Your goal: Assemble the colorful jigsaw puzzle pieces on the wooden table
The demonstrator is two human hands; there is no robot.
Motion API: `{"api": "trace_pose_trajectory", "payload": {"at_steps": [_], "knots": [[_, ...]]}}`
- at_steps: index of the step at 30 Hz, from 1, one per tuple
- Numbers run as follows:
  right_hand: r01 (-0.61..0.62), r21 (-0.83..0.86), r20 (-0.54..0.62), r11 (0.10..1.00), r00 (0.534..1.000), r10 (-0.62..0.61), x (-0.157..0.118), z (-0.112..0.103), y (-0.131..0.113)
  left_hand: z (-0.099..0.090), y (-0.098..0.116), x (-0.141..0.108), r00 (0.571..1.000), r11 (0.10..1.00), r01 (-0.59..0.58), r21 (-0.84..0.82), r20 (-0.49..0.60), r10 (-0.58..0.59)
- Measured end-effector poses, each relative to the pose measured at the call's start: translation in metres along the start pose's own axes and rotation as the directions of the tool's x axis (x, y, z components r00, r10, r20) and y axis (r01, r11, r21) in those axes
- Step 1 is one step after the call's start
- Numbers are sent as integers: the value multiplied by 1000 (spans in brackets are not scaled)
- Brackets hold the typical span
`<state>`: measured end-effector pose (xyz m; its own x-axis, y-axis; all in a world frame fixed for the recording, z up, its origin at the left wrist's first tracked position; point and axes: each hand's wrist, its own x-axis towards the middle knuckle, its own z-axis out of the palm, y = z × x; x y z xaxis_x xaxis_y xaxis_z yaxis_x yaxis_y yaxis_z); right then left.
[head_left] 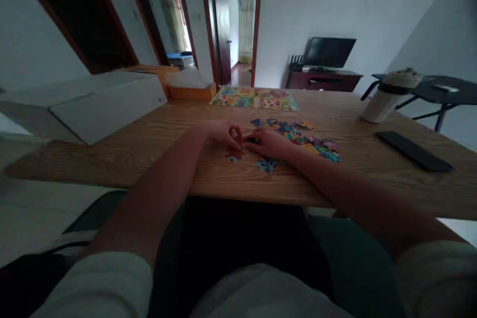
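Closely, two bare hands converge over a small reddish jigsaw section with a light-blue patch at its near edge point(236, 153), lying flat on a wood-grain tabletop point(156, 165). The left hand point(223, 134) is the nearer, its thumb and forefinger bent into a narrow ring at the section's far edge, directly above it. The right hand point(270, 143) comes in from the section's right, fingertips just beside its far right corner. Its grip looks narrow too; whether either hand pinches a loose piece, the picture cannot tell. The section's long axis is also too small to read. A small cluster of blue jigsaw pieces point(267, 165) sits to the section's right and slightly nearer the person, while a scattered multicoloured pile of pieces point(315, 145) spreads farther right. Beyond the section lies a brightly printed, cartoon-patterned sheet point(238, 98).
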<state>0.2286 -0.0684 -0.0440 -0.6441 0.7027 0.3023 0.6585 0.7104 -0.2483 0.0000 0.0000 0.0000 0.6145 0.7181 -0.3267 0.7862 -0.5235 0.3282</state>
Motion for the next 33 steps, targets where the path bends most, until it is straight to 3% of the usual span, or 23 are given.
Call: {"api": "trace_pose_trajectory", "payload": {"at_steps": [6, 14, 23, 27, 30, 33], "knots": [[-93, -35, -8, 995, 996, 93, 0, 0, -5, -1, 5, -1, 999, 999, 13, 46, -31, -12], [-89, -45, 22, 995, 996, 90, 1, -6, -4, -1, 4, -1, 1000, 1000, 7, -10, -18, -7], [-201, -79, 43, 976, 978, 205, 2, -5, -12, 0, 1, 0, 999, 998, -6, -59, -39, 4], [-176, -71, 55, 982, 982, 180, 4, -4, -14, 2, 1, -2, 999, 999, -8, -54, -41, 6], [-208, 12, -62, 978, 976, 208, 4, -14, -3, 4, 4, -3, 996, 999, 1, -40, -92, -5], [-319, 181, -303, 930, 882, 361, 1, -35, 23, 6, 8, -3, 990, 998, -33, -60, -135, 25]]}}
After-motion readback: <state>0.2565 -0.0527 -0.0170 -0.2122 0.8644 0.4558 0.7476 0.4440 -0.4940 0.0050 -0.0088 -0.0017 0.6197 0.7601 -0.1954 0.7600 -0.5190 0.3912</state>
